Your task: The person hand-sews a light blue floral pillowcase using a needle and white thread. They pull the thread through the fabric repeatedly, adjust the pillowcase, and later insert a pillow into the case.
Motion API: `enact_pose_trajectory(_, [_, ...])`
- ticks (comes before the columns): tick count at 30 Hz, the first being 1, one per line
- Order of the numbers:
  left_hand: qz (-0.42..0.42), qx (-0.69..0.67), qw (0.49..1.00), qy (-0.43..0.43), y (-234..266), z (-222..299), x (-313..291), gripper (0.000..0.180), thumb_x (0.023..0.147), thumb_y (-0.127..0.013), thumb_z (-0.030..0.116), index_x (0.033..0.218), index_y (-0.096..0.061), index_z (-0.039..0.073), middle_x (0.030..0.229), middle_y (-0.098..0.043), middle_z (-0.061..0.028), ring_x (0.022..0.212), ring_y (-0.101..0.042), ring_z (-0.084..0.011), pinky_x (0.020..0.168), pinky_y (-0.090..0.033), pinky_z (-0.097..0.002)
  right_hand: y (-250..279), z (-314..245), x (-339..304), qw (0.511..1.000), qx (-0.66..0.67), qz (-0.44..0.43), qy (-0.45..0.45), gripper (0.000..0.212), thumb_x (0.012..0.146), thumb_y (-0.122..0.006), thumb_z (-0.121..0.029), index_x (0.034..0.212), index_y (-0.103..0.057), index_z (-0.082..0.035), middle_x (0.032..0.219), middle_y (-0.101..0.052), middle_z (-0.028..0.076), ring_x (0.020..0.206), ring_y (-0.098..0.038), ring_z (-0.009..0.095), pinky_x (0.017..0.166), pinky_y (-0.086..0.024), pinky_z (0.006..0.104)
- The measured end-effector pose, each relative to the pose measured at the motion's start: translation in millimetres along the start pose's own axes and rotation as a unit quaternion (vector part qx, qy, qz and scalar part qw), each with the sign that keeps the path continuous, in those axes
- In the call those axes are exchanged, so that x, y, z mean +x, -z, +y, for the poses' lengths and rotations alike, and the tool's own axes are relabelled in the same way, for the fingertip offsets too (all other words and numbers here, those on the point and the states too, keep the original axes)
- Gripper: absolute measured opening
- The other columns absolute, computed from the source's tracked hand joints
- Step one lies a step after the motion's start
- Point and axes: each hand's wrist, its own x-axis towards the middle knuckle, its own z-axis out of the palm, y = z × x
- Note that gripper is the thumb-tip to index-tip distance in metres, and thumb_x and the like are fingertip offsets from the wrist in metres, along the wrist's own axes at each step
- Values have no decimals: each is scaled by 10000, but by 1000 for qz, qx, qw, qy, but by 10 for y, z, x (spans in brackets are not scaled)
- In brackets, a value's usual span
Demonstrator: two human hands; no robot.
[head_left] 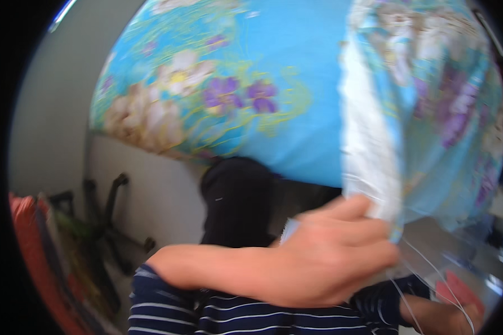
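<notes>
A large blue cloth (296, 72) printed with purple and beige flowers spreads across the upper part of the view. Its right part is folded over, and a white strip (369, 128) runs down along the fold. My left hand (335, 251) reaches across in front of me, its fingers closed on the lower end of that strip. My right hand (470, 312) is low at the right edge, beside a pink thing (457, 289) whose kind I cannot make out. Blur hides its fingers.
Thin white cords (430, 268) hang near my right forearm. At the left are a dark wheeled chair base (114, 223) and a heap of red and green fabric (39, 251). My dark-clad leg (235, 201) shows under the cloth, before a pale wall (50, 128).
</notes>
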Motion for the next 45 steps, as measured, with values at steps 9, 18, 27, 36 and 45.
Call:
enact_pose_trajectory(9, [199,-315,903,213,536,-278,-918,277,788,-608,117,997,-520,-42,913,-574,-86,832,-551,-146,769,-447,-287,35,-560,-194,953,-239,176,-54,94,818,-585,-53,736,-540,-49,700,-513,20,685,-531,126,633,-398,257])
enact_pose_trajectory(18, [211,127,919,308,572,-447,-989,510,779,-633,48,1241,-425,-4,1103,-580,-117,958,-587,-210,837,-471,-331,770,-677,-1234,599,-715,352,-82,107,913,-537,-117,901,-581,-19,802,-610,48,753,-549,105,743,-434,241])
enact_pose_trajectory(27, [306,-275,857,309,1012,-808,-1364,282,879,-588,79,1146,-551,-5,1043,-626,-68,925,-589,-130,832,-476,-295,394,-1119,-1464,583,-687,433,-2,120,920,-534,-135,878,-573,-30,794,-548,28,788,-548,126,734,-437,257])
enact_pose_trajectory(36, [357,-235,819,383,1191,-1325,-1775,333,882,-613,215,1131,-556,0,1048,-610,-50,984,-563,-168,850,-457,-301,191,-1047,-1389,575,-725,374,-63,123,894,-566,-122,915,-603,-7,865,-634,63,765,-565,106,726,-452,238])
enact_pose_trajectory(45, [166,79,965,187,201,244,-753,209,836,-551,-14,1034,-612,18,1001,-634,-47,813,-602,-102,671,-490,-222,-126,-716,-930,598,-751,245,-136,105,852,-631,-97,827,-585,-6,816,-580,23,715,-488,87,688,-399,214])
